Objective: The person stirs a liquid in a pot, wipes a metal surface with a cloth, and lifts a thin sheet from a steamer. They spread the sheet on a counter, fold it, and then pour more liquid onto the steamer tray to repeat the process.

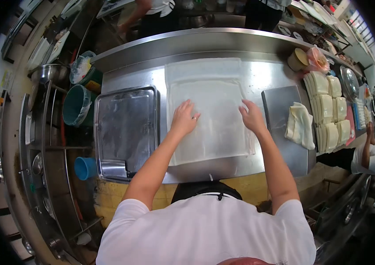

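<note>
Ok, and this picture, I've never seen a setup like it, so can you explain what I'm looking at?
There's no machine here, just a person's two bare hands. The single picture comes from a camera worn on their head, looking forward and down, so their white short-sleeved shirt fills the bottom.

On the shiny steel worktable lies a thin, whitish, roughly rectangular sheet; its material is hard to tell. The left hand is spread over it, and the right hand is at its right edge. Neither seems to grip anything.

To the left is a dark rectangular metal tray; to the right, a crumpled cream cloth and stacks of pale folded pieces.
</note>
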`<action>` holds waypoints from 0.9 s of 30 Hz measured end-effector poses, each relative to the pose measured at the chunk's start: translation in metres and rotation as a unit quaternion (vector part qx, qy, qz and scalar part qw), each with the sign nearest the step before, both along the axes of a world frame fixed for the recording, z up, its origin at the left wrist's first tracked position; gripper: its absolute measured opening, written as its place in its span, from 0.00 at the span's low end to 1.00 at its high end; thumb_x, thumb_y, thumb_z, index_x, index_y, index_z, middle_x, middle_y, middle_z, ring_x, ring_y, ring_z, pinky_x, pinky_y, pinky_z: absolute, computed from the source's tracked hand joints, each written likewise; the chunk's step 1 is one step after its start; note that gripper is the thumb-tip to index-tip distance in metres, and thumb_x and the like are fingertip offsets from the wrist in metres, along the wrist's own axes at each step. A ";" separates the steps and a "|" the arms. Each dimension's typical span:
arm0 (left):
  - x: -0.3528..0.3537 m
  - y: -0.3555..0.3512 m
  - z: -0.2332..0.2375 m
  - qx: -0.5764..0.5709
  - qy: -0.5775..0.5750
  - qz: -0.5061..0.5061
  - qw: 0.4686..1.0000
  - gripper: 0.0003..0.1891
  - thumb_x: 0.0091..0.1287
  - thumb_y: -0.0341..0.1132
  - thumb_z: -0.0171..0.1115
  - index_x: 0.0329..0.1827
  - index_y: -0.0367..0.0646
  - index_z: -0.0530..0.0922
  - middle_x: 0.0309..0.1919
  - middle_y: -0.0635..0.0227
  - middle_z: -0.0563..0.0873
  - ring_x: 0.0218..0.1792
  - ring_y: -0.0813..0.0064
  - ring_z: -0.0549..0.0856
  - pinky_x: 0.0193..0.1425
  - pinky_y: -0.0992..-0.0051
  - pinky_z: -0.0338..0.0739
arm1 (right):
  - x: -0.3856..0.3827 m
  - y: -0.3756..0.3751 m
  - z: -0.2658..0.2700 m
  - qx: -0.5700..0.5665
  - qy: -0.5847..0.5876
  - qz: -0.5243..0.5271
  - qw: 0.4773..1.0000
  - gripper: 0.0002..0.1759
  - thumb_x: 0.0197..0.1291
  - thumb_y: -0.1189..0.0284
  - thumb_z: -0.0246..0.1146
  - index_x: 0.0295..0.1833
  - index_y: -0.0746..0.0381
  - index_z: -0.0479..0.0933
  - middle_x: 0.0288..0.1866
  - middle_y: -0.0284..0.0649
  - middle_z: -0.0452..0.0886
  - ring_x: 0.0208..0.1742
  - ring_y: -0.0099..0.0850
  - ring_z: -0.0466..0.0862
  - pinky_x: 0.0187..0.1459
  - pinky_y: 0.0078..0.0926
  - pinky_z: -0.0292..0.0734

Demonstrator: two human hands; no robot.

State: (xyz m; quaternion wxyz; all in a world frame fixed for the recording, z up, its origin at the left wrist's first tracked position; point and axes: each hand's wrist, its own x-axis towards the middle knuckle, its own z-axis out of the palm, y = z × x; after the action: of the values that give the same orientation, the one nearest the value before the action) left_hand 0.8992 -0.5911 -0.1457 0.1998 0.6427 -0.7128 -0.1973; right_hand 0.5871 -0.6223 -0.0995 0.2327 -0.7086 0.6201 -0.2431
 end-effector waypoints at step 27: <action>0.100 -0.125 0.039 0.080 -0.332 -0.025 0.940 0.30 0.79 0.52 0.52 0.76 0.40 0.73 0.83 0.47 0.60 0.85 0.47 0.55 0.83 0.32 0.41 | -0.014 -0.162 -0.037 0.091 0.344 0.034 0.934 0.35 0.79 0.55 0.50 0.79 0.71 0.63 0.82 0.60 0.62 0.83 0.56 0.62 0.80 0.60 0.57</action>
State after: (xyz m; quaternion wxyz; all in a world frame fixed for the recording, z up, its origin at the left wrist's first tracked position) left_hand 0.9994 -0.7162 -0.1063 -0.1053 0.6673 -0.7365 -0.0345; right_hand 0.5736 -0.7838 -0.1367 0.0768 -0.7453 0.6573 0.0811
